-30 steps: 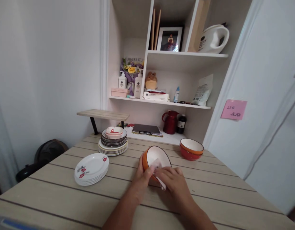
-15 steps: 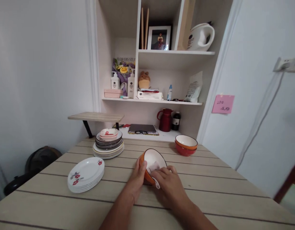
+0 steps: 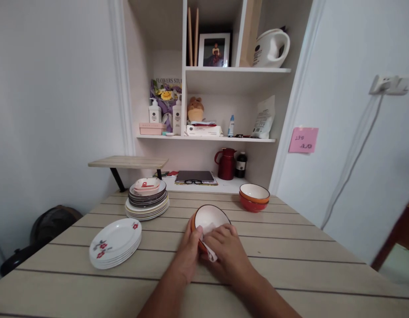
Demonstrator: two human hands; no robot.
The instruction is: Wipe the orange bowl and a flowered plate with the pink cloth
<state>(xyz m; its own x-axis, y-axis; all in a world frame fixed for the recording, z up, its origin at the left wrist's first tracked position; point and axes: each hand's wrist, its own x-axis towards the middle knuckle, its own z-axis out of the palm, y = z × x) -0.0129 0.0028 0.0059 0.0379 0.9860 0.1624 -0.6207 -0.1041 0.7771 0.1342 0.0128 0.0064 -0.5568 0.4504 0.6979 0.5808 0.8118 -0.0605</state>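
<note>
The step in hand looks like wiping the inside of a round, orange, glossy bowl with a white inside and a dark rim [image 3: 211, 214], which is held about midway between the left and right edges of the pale wood-plank surface [image 3: 300, 249]. To do it well, the bowl should be braced against the pull of the wipe, and the thin, pale pinkish-white cloth [image 3: 211, 254] pressed flat and worked round the curve of the wall from base to rim, with its loose end kept from bunching at the lip.

The left hand [image 3: 189, 246] cups the bowl's left side, fingers curved wide around the outer wall and thumb lying up by the rim. The right hand [image 3: 227, 248] has its fingers bent close together over the near lip, gripping the cloth and pressing it inside; a tail of cloth hangs out below them. The bowl tilts, its mouth turned toward the wearer; with the hands in the way, I cannot be sure whether its foot touches the surface.

Two nested bowls, orange over red [image 3: 254, 198], stand by the surface's far right corner. White round plates with red flowers [image 3: 120, 238] are stacked near its left edge.
</note>
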